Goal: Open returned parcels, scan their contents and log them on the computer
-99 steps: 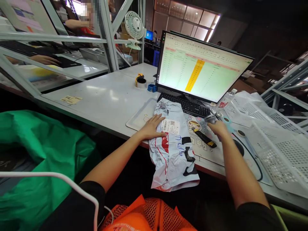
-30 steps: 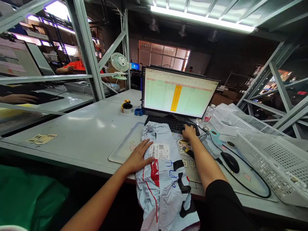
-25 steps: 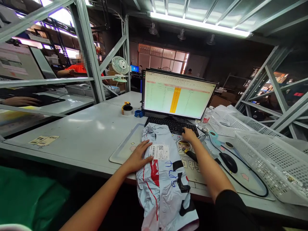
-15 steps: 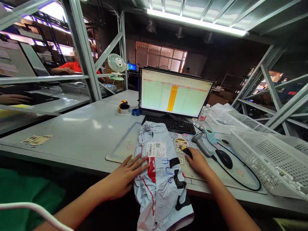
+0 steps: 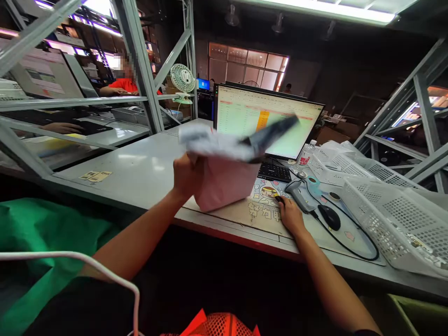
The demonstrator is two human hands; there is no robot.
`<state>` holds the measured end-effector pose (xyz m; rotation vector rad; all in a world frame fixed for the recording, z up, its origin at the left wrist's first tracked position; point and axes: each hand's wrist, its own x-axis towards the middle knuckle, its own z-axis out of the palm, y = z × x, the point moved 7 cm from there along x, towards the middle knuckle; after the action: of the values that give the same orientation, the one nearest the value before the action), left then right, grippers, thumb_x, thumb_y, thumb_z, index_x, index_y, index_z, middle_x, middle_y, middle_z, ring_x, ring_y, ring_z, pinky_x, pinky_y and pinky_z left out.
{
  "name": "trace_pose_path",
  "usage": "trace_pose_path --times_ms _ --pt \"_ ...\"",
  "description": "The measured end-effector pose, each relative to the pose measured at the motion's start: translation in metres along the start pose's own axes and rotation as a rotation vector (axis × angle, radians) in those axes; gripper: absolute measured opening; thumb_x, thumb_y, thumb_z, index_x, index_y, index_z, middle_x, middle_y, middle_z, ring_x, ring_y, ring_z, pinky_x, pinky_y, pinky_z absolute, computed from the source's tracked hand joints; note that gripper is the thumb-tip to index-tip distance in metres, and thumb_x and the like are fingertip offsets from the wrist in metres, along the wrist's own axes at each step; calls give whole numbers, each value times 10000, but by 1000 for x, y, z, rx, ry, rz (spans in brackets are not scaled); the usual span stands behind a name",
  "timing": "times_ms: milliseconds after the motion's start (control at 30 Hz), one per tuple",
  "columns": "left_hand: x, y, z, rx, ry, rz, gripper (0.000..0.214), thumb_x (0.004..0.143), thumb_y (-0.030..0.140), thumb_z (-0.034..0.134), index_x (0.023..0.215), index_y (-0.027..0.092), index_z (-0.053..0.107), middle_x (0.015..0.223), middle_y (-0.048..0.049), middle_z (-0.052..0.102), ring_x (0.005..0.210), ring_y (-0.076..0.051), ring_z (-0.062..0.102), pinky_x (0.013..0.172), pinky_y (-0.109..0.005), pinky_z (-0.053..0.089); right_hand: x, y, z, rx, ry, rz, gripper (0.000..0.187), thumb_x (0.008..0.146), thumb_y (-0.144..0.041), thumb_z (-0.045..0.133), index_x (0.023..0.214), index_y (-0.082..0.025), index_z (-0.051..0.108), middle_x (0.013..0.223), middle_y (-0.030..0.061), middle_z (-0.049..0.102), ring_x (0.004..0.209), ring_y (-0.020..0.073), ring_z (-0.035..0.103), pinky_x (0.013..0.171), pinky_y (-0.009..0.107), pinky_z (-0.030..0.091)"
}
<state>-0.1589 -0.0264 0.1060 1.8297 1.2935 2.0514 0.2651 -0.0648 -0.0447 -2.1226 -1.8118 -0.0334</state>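
Observation:
A white-and-grey plastic mailing bag [image 5: 226, 179] is raised over the front of the desk, smeared by motion at its top. Gripping it near its left side is my left hand [image 5: 187, 175], closed, the fingertips hidden behind the plastic. The bag's lower part looks pale pink, and a dark flap sticks up to the right across the monitor. My right hand [image 5: 291, 215] rests on the desk mat [image 5: 245, 217], its fingers curled round a dark-handled box cutter [image 5: 279, 199]. Just right of that hand lies a grey barcode scanner [image 5: 300, 196].
Behind the bag stand a monitor [image 5: 301, 135] and a keyboard [image 5: 275, 172]. A black mouse [image 5: 329, 217] and looping cable lie to the right, beside white perforated baskets [image 5: 395, 224]. Metal frame posts [image 5: 138, 65] rise on the left; a co-worker in red sits beyond.
My left hand has gone from lying flat on the bag to gripping it, lifting it up and away over the desk. My right hand stays at the mat with the box cutter.

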Motion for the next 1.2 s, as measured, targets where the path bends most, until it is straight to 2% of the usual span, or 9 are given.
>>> trace_pose_path --times_ms 167,300,400,500,733,933,1000,1067,1200 --pt "14 -1 3 22 131 -56 348 997 454 599 758 207 544 660 29 543 642 -133 434 624 -283 364 -3 -18 -74 495 244 86 588 1079 -471 273 1504 -141 509 1093 148 762 867 256 728 854 390 581" --pt "-12 -3 11 1 175 -87 334 1000 481 596 799 217 569 684 20 572 651 -165 512 641 -283 391 -16 -122 -129 702 126 -227 527 1078 -508 377 1513 -246 516 987 64 758 672 175 670 687 310 564" --pt "-23 8 13 1 188 -55 338 1015 490 575 828 210 594 716 10 593 688 -172 551 684 -282 429 -19 -202 -139 574 55 -422 425 1081 -375 403 1441 -266 601 969 59 768 771 207 702 761 330 551" --pt "-27 13 5 6 231 -31 361 1031 495 546 815 207 583 716 13 569 711 -172 551 707 -285 448 -19 -235 -123 432 69 -488 418 1088 -323 393 1441 -274 610 1028 79 787 868 249 730 798 344 529" --pt "-27 -59 -20 37 345 -219 403 1037 543 528 872 182 591 788 6 626 814 -160 616 782 -276 487 -36 -167 -42 128 -191 -401 434 1099 -350 376 1444 -287 634 1109 111 802 969 299 742 800 357 510" --pt "-47 -127 -6 184 116 -543 263 1043 322 519 944 108 635 935 -105 732 1003 -231 726 882 -355 534 -22 -64 -22 -150 -243 -79 503 1109 -366 349 1570 -332 547 1261 148 748 1088 340 727 879 418 528" --pt "-66 -129 -9 230 9 -588 188 887 264 726 947 103 651 994 -186 753 1069 -351 730 935 -463 560 -13 -39 -19 -208 -222 -5 514 1114 -359 341 1600 -340 509 1292 150 716 1133 336 710 903 426 533" --pt "-84 -117 -21 325 -51 -552 453 762 226 828 1144 55 657 1277 -303 690 1290 -481 618 1085 -609 487 -7 -23 -12 -242 -208 10 508 1112 -342 359 1595 -321 516 1272 155 694 1171 331 687 917 422 536" --pt "-88 -72 -31 583 -126 -174 682 879 299 750 1487 91 521 1671 -262 375 1550 -468 329 1280 -638 280 5 -12 -1 -266 -161 -52 482 1070 -308 476 1534 -244 592 1232 169 680 1169 326 664 963 422 529"
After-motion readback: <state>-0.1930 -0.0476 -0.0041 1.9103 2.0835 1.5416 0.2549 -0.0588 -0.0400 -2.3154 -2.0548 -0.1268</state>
